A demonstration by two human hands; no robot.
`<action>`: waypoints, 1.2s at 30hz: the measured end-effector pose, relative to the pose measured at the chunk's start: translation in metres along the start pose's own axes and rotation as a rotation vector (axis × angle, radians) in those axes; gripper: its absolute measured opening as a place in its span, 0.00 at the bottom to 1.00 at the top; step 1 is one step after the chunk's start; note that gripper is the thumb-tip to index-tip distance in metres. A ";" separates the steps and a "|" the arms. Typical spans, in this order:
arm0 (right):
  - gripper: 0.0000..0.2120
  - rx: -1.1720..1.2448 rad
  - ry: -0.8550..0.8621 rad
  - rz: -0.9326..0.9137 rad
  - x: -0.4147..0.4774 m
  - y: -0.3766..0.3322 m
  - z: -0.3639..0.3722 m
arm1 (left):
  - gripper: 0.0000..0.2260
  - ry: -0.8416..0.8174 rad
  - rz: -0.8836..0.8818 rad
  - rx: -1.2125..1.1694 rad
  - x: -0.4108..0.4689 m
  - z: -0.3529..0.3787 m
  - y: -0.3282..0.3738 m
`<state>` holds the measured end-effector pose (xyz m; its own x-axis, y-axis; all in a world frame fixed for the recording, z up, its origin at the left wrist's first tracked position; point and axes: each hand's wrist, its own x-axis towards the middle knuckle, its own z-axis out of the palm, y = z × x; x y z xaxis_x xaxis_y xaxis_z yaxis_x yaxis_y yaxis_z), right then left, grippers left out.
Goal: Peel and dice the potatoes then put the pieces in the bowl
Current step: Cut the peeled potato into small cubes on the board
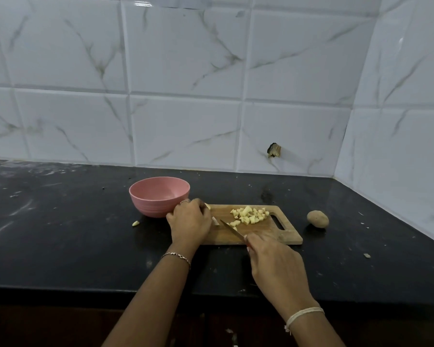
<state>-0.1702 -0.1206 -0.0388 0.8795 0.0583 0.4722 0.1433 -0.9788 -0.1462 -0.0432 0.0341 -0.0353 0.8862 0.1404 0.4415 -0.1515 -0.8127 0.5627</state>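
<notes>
A wooden cutting board (283, 236) lies on the black counter with a heap of diced potato pieces (249, 215) on its far half. My left hand (189, 222) covers the board's left end, fingers curled over a peeled potato piece (215, 221) that shows at its fingertips. My right hand (273, 261) grips a knife (232, 229) whose blade points up-left toward that piece. A pink bowl (158, 196) stands just behind the left hand; its inside looks empty. One unpeeled potato (317, 218) sits on the counter right of the board.
A loose potato bit (135, 223) lies on the counter left of the bowl, and another scrap (366, 255) sits far right. The counter's front edge (60, 288) runs below my forearms. Tiled walls close the back and the right corner.
</notes>
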 end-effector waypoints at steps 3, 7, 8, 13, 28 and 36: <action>0.08 -0.038 -0.001 0.026 0.006 0.004 0.000 | 0.13 -0.034 0.067 0.163 -0.004 0.001 0.004; 0.09 -0.044 0.026 0.066 0.013 0.006 0.004 | 0.13 -0.069 0.150 0.256 -0.007 0.004 0.003; 0.08 -0.041 0.034 0.071 0.014 0.006 0.005 | 0.12 -0.081 0.166 0.242 -0.006 0.004 0.003; 0.07 -0.026 0.058 0.056 0.012 0.007 0.005 | 0.09 -0.202 0.245 0.109 -0.004 0.003 0.006; 0.09 0.008 0.086 0.037 0.013 0.006 0.005 | 0.08 -0.154 0.258 0.133 -0.004 0.001 0.004; 0.11 0.007 0.042 -0.012 0.014 0.006 0.006 | 0.06 -0.170 0.259 0.096 -0.004 0.001 0.004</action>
<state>-0.1544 -0.1245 -0.0380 0.8578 0.0618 0.5102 0.1574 -0.9766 -0.1462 -0.0468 0.0300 -0.0359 0.8853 -0.1680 0.4336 -0.3469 -0.8596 0.3751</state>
